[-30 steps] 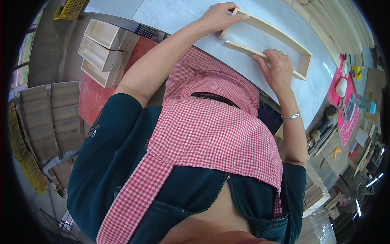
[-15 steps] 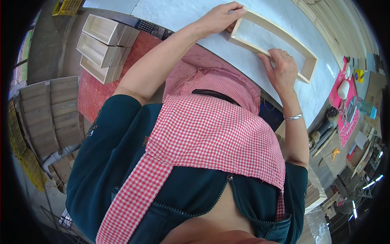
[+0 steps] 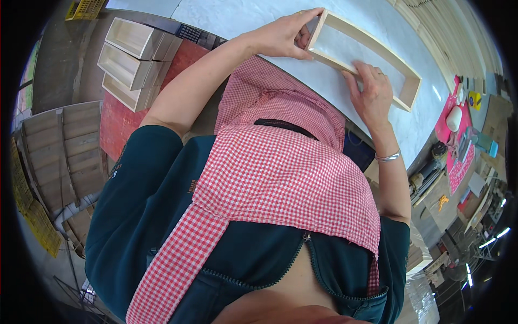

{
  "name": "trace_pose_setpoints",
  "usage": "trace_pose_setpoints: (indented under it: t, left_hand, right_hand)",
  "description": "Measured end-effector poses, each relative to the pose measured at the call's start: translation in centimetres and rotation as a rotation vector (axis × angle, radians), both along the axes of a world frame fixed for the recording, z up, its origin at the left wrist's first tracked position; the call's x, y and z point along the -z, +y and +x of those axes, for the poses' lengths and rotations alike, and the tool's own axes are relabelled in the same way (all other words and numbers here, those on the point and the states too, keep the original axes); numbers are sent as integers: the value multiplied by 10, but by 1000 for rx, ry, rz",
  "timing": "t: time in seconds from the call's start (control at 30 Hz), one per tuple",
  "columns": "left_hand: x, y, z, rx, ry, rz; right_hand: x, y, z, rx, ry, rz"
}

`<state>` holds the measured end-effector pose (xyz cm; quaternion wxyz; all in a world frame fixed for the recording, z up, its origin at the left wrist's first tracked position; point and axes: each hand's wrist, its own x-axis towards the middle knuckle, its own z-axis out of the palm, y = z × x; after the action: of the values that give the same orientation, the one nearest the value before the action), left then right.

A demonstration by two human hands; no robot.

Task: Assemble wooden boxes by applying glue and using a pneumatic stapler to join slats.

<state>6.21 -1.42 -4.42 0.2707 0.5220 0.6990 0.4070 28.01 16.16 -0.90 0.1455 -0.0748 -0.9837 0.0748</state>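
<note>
Since the earlier frames, the left hand point(image 3: 286, 36) has been shifted: the left end of the pale wooden frame point(image 3: 414, 92) is now spanned, forefinger at its far corner, thumb by the near one. Its near long side is pinched between the thumb and fingers of the right hand point(image 3: 371, 89). The frame is held at the pale counter point(image 3: 226, 19), whose surface is seen through it. To the left, open wooden boxes point(image 3: 141, 75) are grouped on a red surface point(image 3: 186, 59), pale inner walls exposed. Beyond them, a yellow crate point(image 3: 84, 9) is partly shown; its contents cannot be made out.
</note>
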Motion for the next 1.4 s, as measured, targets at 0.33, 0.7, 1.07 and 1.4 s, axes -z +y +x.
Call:
trace_pose_setpoints:
  t: [0.33,0.7,1.07,1.4]
  left_hand:
    - [-6,-1,2,-12,-57,31]
    - [-1,-1,-1,9,-31,62]
    - [-1,-2,-3,19,-118,62]
    - [7,3,-5,7,-44,33]
  right_hand:
    - [-11,-51,-30,-164,-1,-9]
    - [-11,-47,-31,-204,-29,-13]
    - [5,-68,-54,19,264,-170]
    - [16,-74,-68,131,273,-65]
